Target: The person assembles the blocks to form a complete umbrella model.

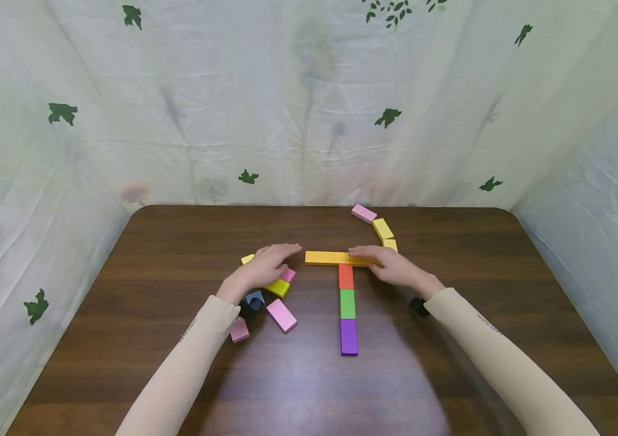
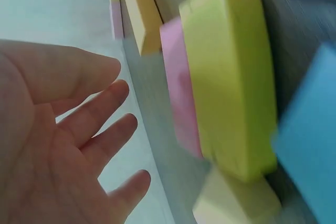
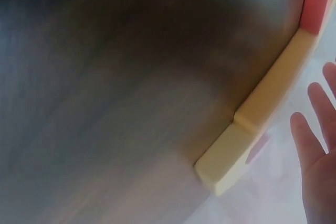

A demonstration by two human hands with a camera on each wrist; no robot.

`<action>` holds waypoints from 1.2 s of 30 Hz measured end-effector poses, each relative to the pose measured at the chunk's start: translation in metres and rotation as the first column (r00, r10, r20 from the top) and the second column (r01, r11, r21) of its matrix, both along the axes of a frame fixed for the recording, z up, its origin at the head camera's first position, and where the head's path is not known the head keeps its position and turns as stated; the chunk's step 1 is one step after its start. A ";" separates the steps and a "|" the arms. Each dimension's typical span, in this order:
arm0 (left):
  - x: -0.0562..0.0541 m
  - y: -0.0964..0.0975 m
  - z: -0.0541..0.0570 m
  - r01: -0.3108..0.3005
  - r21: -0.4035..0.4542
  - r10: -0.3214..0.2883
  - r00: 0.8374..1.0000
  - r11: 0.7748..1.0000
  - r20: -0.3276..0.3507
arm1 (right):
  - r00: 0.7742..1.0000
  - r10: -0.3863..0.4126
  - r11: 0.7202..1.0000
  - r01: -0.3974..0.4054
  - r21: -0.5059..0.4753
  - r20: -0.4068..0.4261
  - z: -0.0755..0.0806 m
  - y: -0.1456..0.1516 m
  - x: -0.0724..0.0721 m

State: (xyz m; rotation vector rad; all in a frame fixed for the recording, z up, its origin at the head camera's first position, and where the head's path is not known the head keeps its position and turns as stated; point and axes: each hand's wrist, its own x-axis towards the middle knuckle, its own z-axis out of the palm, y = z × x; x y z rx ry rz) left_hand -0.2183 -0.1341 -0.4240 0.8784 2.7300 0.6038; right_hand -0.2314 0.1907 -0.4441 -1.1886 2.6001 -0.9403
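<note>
My left hand (image 1: 260, 266) is over a loose group of blocks on the left, fingers extended and holding nothing. Around it lie a yellow-green block (image 2: 231, 82) against a pink block (image 2: 180, 85), a blue block (image 2: 312, 135) and a pale yellow block (image 2: 233, 198). Fingers straight, my right hand (image 1: 393, 266) is over the right orange block (image 1: 359, 261) and partly covers it. That block meets the left orange block (image 1: 324, 258) end to end. Below their joint, a red block (image 1: 345, 276), a green block (image 1: 347, 304) and a purple block (image 1: 349, 336) form a straight column.
Beyond my right hand, two yellow blocks (image 1: 382, 229) and a pink block (image 1: 364, 213) curve toward the table's back edge. Two more pink blocks (image 1: 282, 315) lie near my left wrist. A patterned cloth (image 1: 309, 109) hangs behind the brown table (image 1: 178, 236).
</note>
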 end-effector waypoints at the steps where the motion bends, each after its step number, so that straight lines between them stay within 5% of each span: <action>1: 0.000 -0.005 0.000 -0.004 0.010 0.004 1.000 1.000 -0.006 | 1.000 0.014 1.000 -0.014 -0.001 -0.007 -0.001 -0.001 0.001; 11: 0.006 -0.048 0.000 -0.099 0.111 0.089 0.991 0.989 0.099 | 0.999 0.040 0.999 -0.040 0.012 -0.026 -0.008 -0.007 0.005; 18: 0.010 -0.072 -0.004 -0.091 0.136 0.081 0.994 0.987 0.076 | 0.999 0.033 0.999 -0.031 0.037 -0.037 -0.008 -0.009 0.007; 29: 0.010 -0.084 -0.011 -0.106 0.089 0.094 0.988 0.990 0.122 | 0.999 0.027 0.998 -0.024 0.060 -0.038 -0.009 -0.008 0.007; 36: 0.004 -0.087 -0.014 -0.129 0.069 0.123 0.989 0.989 0.083 | 0.999 0.027 0.998 -0.025 0.059 -0.042 -0.010 -0.009 0.007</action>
